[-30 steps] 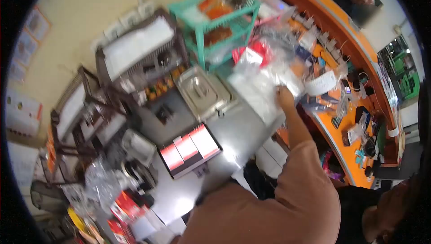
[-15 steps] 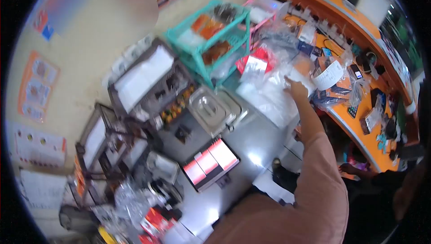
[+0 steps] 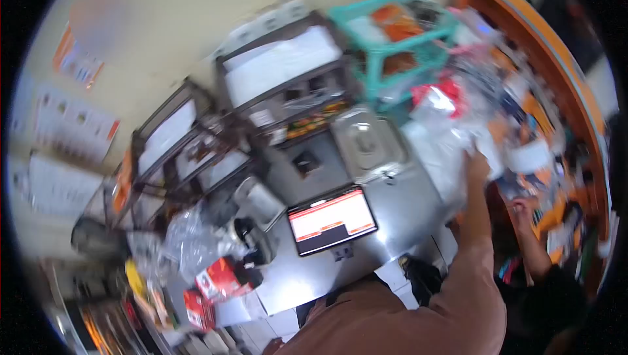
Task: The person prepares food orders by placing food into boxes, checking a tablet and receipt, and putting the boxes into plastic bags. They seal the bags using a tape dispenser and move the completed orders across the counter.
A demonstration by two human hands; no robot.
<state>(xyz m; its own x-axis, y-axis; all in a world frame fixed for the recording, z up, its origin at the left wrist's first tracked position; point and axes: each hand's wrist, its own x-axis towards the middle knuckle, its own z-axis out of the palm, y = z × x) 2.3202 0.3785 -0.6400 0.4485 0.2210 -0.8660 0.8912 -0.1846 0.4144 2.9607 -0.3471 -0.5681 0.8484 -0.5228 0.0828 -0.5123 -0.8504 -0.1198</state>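
Note:
My right hand (image 3: 477,164) reaches over clear and white plastic bags (image 3: 438,149) at the right end of the steel table (image 3: 409,208). Its fingertips are at the plastic, but blur hides whether they grip it. A red and white packet (image 3: 439,99) lies just beyond the hand. Left of it is a steel container with a lid (image 3: 369,142), and nearer to me a lit tablet (image 3: 332,219) rests on the table. My left hand is out of view.
A co-worker's hand (image 3: 521,211) reaches toward the cluttered orange counter (image 3: 556,218) at the right. A teal rack (image 3: 376,61) stands behind the bags. Dark racks (image 3: 284,77) line the wall. Red boxes (image 3: 222,280) and clear plastic (image 3: 190,240) sit at the left.
The view has turned, so the table and racks sit further right. My right hand remains at the plastic bags, its extended finger now less distinct. The co-worker's hand is raised nearer the counter.

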